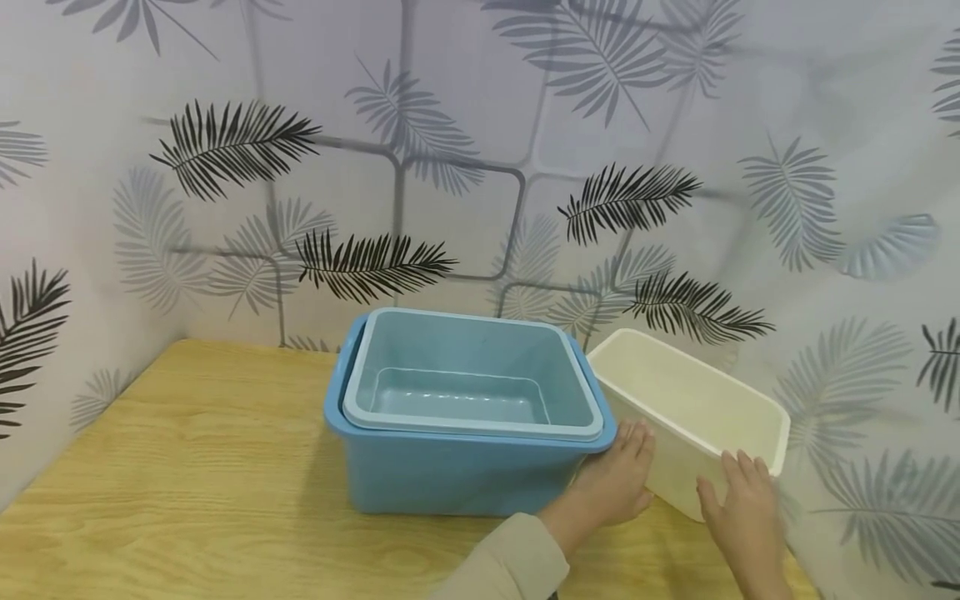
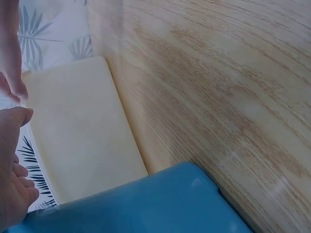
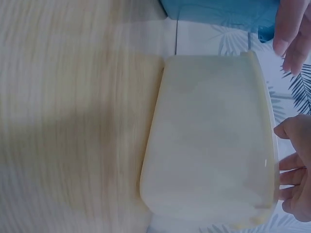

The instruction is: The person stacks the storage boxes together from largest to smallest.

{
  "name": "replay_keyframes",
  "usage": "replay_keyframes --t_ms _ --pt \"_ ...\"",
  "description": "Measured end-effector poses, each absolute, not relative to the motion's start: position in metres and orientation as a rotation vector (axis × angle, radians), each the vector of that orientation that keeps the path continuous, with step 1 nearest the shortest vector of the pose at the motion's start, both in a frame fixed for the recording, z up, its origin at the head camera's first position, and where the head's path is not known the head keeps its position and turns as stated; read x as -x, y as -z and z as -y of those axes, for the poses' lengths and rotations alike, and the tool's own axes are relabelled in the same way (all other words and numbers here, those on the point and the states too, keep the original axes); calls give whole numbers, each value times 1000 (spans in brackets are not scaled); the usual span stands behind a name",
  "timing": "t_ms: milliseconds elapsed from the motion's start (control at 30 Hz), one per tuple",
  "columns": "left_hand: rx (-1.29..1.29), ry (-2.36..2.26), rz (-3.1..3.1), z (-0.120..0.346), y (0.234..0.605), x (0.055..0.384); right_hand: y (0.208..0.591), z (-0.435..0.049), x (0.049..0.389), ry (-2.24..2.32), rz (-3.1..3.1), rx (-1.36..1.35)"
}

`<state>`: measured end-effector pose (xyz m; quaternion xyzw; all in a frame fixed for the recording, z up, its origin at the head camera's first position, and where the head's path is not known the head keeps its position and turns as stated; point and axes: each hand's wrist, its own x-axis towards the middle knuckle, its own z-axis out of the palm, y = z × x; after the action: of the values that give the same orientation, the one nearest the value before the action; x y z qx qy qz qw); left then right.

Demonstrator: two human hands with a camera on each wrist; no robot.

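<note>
A cream plastic bin (image 1: 675, 450) stands at an angle at the right of the table, its open top facing up. My right hand (image 1: 746, 517) is at its front right corner, fingers extended at the rim and thumb spread apart; in the right wrist view the fingertips (image 3: 290, 177) come close to or touch the rim. My left hand (image 1: 615, 479) is between the cream bin and the right end of a blue bin (image 1: 457, 475), its fingers fairly straight; firm contact with either bin cannot be made out. A lighter blue-grey bin (image 1: 480, 342) sits nested inside the blue one.
The bins stand on a wood-grain table (image 1: 187, 467). A pale sheet with feather and leaf prints (image 1: 480, 208) hangs behind the table and down its right side, close to the cream bin.
</note>
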<state>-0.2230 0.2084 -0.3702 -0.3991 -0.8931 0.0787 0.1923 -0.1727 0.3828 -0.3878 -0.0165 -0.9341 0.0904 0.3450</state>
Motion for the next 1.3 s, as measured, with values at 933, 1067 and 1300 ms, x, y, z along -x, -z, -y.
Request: replay_keyframes --t_ms 933,1067,1300 --pt "1084 -468 2416 -215 372 235 388 -373 182 -381 2412 46" --pt "1099 -517 2377 -218 375 236 387 -378 176 -401 2402 46" --pt "1082 -627 2333 -222 376 235 385 -386 171 -369 2371 70"
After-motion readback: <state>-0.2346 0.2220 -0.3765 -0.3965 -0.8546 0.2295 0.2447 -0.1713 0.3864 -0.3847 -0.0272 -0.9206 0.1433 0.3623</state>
